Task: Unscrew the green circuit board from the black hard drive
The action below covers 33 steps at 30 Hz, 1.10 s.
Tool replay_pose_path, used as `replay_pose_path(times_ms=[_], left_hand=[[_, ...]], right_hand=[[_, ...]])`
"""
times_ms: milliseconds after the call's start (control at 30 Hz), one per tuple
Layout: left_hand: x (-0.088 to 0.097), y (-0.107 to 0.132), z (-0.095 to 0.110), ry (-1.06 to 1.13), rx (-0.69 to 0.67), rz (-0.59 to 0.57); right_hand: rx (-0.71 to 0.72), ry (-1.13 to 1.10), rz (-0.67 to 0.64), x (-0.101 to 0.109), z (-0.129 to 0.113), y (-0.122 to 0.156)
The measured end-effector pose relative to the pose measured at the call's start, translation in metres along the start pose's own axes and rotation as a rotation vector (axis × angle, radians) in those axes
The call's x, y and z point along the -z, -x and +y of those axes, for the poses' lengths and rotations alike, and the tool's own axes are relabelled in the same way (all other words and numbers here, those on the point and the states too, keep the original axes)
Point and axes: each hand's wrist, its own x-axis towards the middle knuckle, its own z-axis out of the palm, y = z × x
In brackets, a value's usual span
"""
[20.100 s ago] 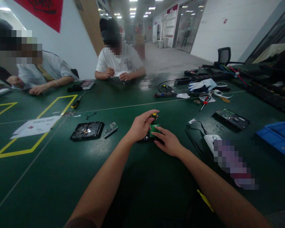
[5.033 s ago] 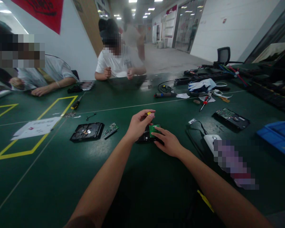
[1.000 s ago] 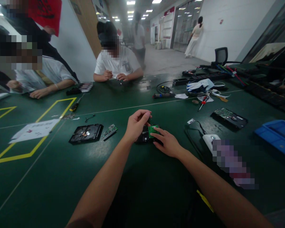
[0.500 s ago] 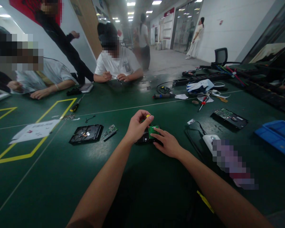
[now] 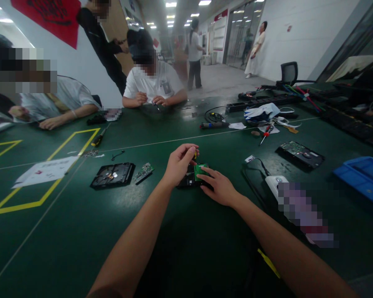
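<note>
The left hand [image 5: 179, 164] pinches a screwdriver [image 5: 195, 155] over a hard drive [image 5: 189, 181], the right hand [image 5: 220, 188] touching its circuit board [image 5: 198, 170].

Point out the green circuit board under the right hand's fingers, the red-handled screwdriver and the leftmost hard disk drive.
Green circuit board [image 5: 197, 170]: head view, on its uncovered left part.
Red-handled screwdriver [image 5: 267, 130]: head view, on the handle.
Leftmost hard disk drive [image 5: 108, 176]: head view, on its upper face.

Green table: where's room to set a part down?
Free: between the leftmost hard drive, yellow tape and left forearm; between the white line and the opposite co-worker's hands. Crowded: around the white-blue bundle and red screwdriver.
</note>
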Motion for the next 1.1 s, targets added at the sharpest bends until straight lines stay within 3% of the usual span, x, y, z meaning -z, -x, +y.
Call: replay_pose_path(times_ms=[400,867,1100], left_hand=[[0.0028,-0.0002,-0.0002,-0.23,-0.073,0.144],[0.0029,0.0019,0.0059,0.018,0.022,-0.087],[0.0024,0.002,0.0059,-0.103,-0.019,-0.028]], right_hand=[[-0.008,-0.008,-0.005,0.0014,-0.001,-0.0001],[0.006,0.004,0.015,-0.0014,0.0006,-0.0003],[-0.005,0.012,0.005,-0.0007,0.0001,0.0004]])
